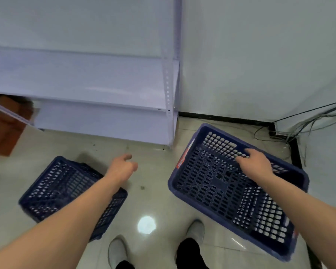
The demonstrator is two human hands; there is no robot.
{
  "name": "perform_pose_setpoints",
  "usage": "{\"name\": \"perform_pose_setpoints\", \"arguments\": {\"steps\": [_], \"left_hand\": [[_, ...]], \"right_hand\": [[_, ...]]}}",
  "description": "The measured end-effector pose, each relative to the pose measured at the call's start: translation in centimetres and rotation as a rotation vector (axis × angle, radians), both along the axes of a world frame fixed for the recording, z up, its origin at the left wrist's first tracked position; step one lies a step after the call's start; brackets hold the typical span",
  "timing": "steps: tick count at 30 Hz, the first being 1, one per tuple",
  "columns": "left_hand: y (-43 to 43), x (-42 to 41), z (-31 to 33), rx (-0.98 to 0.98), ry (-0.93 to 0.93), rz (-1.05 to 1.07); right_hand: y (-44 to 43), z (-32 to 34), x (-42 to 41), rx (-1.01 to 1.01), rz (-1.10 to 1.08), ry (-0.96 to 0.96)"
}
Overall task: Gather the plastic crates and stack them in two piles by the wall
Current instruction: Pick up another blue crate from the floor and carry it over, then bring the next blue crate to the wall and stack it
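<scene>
Two dark blue perforated plastic crates are in view. The larger-looking crate (217, 183) is on the right, tilted, its open side facing me, and my right hand (257, 162) grips its far rim. The other crate (56, 189) sits on the floor at the left, partly hidden under my left forearm. My left hand (122, 167) hovers over the bare floor between the two crates with loosely curled fingers, holding nothing.
A white metal shelving unit (105, 84) stands against the wall ahead. The white wall (260, 65) meets a corner at the right, where cables (299, 127) trail on the floor. An orange-brown box (4, 123) is at the far left. My shoes (116, 251) are below.
</scene>
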State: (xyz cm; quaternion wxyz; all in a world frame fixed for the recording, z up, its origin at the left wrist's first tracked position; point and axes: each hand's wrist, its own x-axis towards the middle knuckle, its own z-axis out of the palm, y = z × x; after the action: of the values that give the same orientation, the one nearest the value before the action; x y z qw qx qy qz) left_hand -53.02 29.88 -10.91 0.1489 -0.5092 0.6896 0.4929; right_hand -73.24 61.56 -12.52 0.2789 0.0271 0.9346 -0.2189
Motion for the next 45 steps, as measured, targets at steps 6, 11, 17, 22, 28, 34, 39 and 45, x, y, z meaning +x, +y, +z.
{"name": "perform_pose_setpoints", "arguments": {"steps": [6,11,17,22,28,34,39,45], "left_hand": [[-7.3,10.2,-0.4,-0.009,0.035,0.052],[-14.8,21.9,-0.6,-0.009,0.034,0.189],[-23.8,37.0,-1.8,-0.044,-0.05,0.395],[-27.0,45.5,-5.3,-0.015,-0.091,0.577],[-26.1,49.4,-13.2,0.093,-0.094,0.759],[-25.7,49.3,-23.2,0.165,-0.098,0.882],[-27.9,47.9,-31.9,0.188,-0.08,0.962],[-32.2,45.9,-40.1,0.21,0.009,1.058]], "right_hand": [[-9.5,0.7,7.2,0.048,0.118,0.072],[-19.0,0.4,15.5,0.034,0.275,0.05],[-32.5,-1.4,26.3,-0.043,0.441,-0.081],[-41.6,-5.1,32.1,-0.066,0.61,-0.125],[-49.1,-12.1,34.3,0.014,0.781,-0.17],[-53.8,-22.1,34.7,0.128,0.901,-0.222],[-57.8,-30.5,34.2,0.161,0.918,-0.252],[-63.1,-39.3,33.7,0.092,0.842,-0.282]]}}
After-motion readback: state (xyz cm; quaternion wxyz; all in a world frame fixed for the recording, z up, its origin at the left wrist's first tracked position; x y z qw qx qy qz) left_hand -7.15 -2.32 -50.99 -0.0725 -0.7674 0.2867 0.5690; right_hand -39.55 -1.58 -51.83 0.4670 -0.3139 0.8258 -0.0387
